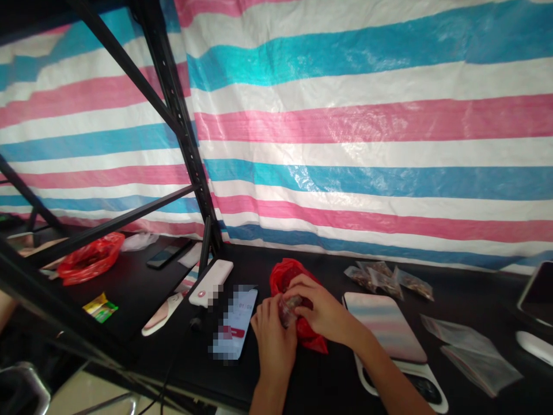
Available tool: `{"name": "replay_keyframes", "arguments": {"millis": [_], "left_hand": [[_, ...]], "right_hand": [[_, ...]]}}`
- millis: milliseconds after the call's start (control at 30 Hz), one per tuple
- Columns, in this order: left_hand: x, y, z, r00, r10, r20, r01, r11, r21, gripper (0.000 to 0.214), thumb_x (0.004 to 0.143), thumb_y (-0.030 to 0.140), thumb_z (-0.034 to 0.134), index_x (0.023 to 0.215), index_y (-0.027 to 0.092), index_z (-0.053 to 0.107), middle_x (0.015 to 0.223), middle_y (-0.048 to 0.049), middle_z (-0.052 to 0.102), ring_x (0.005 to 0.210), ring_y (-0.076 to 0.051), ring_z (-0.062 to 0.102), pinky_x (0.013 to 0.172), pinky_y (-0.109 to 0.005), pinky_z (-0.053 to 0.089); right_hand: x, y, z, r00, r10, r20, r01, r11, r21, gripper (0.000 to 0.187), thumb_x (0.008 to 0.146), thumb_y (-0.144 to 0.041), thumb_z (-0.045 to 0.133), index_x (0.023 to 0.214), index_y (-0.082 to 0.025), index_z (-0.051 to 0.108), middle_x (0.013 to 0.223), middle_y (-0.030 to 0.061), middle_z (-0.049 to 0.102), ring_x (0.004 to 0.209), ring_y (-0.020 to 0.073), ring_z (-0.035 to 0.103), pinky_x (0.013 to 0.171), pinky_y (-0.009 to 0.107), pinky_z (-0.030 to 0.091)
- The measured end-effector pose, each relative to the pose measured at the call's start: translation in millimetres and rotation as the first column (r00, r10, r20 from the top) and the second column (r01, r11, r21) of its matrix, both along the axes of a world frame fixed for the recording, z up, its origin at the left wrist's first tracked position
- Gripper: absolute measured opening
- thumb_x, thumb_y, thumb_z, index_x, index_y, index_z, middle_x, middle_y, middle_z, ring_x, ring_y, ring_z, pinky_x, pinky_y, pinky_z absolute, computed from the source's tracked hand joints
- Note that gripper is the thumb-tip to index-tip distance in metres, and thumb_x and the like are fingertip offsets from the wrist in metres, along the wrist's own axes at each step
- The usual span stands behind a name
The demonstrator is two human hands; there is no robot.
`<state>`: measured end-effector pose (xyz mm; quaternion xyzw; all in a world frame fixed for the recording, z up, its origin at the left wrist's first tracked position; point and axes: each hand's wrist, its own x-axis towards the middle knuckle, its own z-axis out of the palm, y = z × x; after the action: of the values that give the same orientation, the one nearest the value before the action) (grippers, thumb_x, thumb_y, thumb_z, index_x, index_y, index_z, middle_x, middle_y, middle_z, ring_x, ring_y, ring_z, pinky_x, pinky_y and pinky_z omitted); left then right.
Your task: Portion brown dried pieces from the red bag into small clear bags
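Fingers of the left hand (273, 325) and right hand (318, 304) grasp a small, clear plastic packet (287, 311) between them; its contents are too blurred to tell. It is held at a crumpled, glossy red plastic bag (286, 270) on the black surface (322, 377). A lit, rectangular phone (241, 323) lies just beside the left hand. Near the right forearm sit a flat, white-based scale with a glossy platform (384, 325), clear packets of brown pieces (385, 280) and flat, transparent zip bags (479, 360).

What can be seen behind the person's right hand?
Behind the right hand, parts of the red bag show above and below. The hand covers the bag's middle, so what lies inside there cannot be told.
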<state>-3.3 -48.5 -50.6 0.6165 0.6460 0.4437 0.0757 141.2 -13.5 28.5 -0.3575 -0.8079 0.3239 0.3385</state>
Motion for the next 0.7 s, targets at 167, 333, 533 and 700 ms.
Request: {"name": "replay_keyframes", "arguments": {"millis": [167, 333, 533, 700], "left_hand": [[-1, 0, 3.8, 0.994, -0.024, 0.104, 0.026, 0.999, -0.025, 0.024, 0.087, 0.025, 0.06, 0.111, 0.021, 0.066, 0.107, -0.0092, 0.072, 0.104, -0.03, 0.063, 0.091, -0.044, 0.043], [1, -1, 9.6, 0.983, -0.037, 0.182, 0.039, 0.999, -0.005, 0.025, 0.092, 0.04, 0.059, 0.106, 0.021, 0.068, 0.101, -0.0103, 0.073, 0.098, -0.031, 0.065, 0.089, -0.044, 0.045], [1, -3, 15.0, 0.97, -0.001, 0.243, 0.007, 1.0, -0.027, 0.023, 0.092, 0.043, 0.057, 0.101, 0.022, 0.063, 0.097, -0.0082, 0.069, 0.092, -0.028, 0.066, 0.082, -0.04, 0.048], [5, -6, 19.8, 0.946, 0.071, 0.317, -0.048, 0.996, -0.079, 0.025, 0.094, 0.047, 0.052, 0.097, 0.023, 0.055, 0.097, -0.0069, 0.064, 0.085, -0.025, 0.065, 0.074, -0.036, 0.049]], "right_hand": [[-5, -3, 1.9, 0.998, 0.049, 0.043, -0.056, 0.984, 0.167, 0.05, 0.078, 0.005, 0.046, 0.109, -0.023, 0.073, 0.116, 0.0065, 0.067, 0.112, 0.0193, 0.061, 0.102, 0.034, 0.048], [-7, -4, 3.9, 0.997, 0.035, 0.066, -0.05, 0.968, 0.247, 0.05, 0.08, 0.004, 0.045, 0.109, -0.024, 0.073, 0.114, 0.0053, 0.072, 0.109, 0.0195, 0.064, 0.101, 0.035, 0.049], [7, 6, -1.4, 0.985, -0.135, 0.111, 0.106, 0.967, 0.231, 0.05, 0.085, -0.001, 0.044, 0.124, -0.023, 0.067, 0.13, 0.0075, 0.066, 0.12, 0.0198, 0.06, 0.107, 0.034, 0.045], [21, 17, -11.7, 0.855, -0.32, 0.407, 0.261, 0.945, 0.196, 0.048, 0.075, 0.003, 0.052, 0.114, -0.018, 0.07, 0.122, 0.0095, 0.07, 0.117, 0.0266, 0.058, 0.104, 0.042, 0.041]]}}
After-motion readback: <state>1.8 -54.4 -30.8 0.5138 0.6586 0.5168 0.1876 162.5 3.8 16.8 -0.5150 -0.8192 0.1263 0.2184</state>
